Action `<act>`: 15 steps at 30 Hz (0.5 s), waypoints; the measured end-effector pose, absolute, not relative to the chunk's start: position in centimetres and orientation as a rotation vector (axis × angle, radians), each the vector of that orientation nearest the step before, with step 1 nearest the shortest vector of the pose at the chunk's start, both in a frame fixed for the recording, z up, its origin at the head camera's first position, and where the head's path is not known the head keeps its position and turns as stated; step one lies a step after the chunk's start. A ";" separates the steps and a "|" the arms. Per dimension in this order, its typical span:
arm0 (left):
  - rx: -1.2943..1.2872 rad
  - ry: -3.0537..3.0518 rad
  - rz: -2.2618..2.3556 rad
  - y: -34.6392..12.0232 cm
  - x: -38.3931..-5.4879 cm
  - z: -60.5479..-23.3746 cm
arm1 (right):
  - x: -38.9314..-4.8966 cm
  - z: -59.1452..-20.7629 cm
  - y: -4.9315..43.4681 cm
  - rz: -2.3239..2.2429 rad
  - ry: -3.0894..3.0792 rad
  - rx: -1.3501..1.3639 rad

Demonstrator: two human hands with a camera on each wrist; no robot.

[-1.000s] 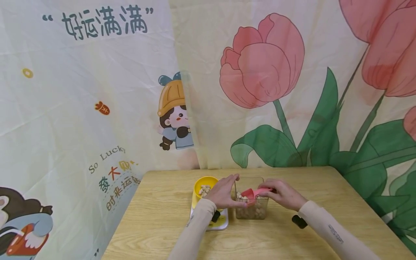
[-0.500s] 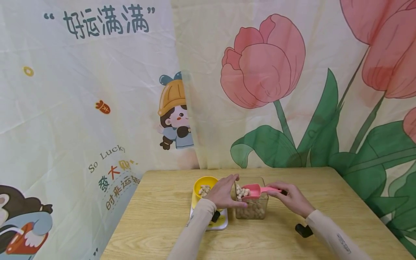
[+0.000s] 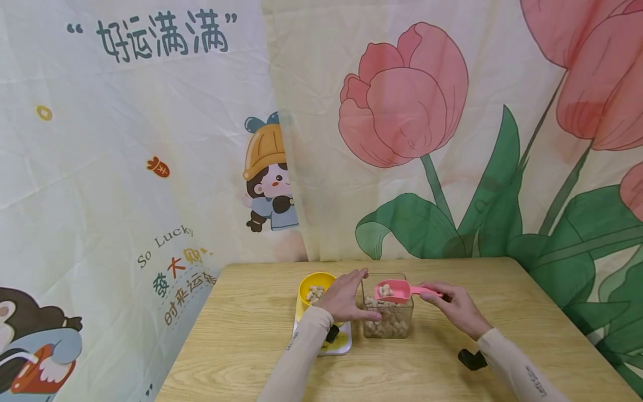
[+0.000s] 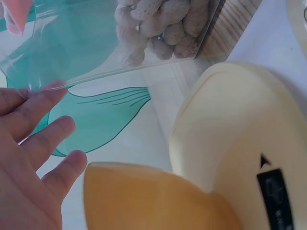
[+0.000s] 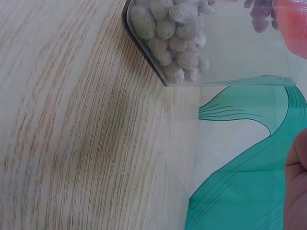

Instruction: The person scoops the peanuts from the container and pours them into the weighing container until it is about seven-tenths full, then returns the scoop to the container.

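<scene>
A clear square container, part filled with unshelled peanuts, stands on the table. My left hand holds its left side, thumb at the front and fingertips at the rim. In the left wrist view the other fingers spread below that rim. My right hand grips the handle of a pink scoop, which is held level over the container's mouth. A few peanuts lie in the scoop. At the right wrist view's edge, only part of the right hand shows.
Left of the container, a yellow bowl with peanuts sits on a white and yellow kitchen scale, partly behind my left hand and forearm. The wooden table ends at a printed fabric backdrop.
The scoop was down among the peanuts, tipped; it has risen and now lies level with a few peanuts inside. My right hand moved up and right. My left hand stays at the container.
</scene>
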State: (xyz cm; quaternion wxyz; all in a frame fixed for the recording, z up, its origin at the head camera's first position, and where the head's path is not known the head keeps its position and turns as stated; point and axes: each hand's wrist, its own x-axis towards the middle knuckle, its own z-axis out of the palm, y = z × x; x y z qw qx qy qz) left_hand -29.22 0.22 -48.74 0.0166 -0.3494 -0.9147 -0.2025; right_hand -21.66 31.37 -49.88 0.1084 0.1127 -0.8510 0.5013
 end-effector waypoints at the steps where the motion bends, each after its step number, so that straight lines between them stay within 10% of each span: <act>1: -1.084 -2.852 -0.614 0.2 -29.2 -48.7 | -21.7 -50.0 31.4 1.475 -2.503 0.331; 15: -1.030 -2.822 -0.562 -2.6 -29.7 -45.6 | -21.9 -50.3 31.7 1.499 -2.497 0.318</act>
